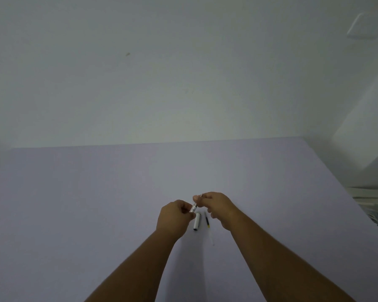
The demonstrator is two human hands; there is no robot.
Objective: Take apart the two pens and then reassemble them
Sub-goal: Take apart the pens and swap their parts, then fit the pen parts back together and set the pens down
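Observation:
My left hand [175,216] and my right hand [218,207] meet above the lilac table [96,203]. Between their fingertips is a short white and silver pen part [193,207], gripped at both ends. Its far end is hidden in my right fingers. Below the hands a white pen cap [196,221] with a dark end lies on the table. Just right of it lies a thin dark refill [207,220] with a yellow band, pointing away from me.
A pale wall [183,73] rises behind the table's far edge. At the right edge stands a white shelf or rack [373,201] holding small items. A white box shape [362,27] hangs high on the right wall.

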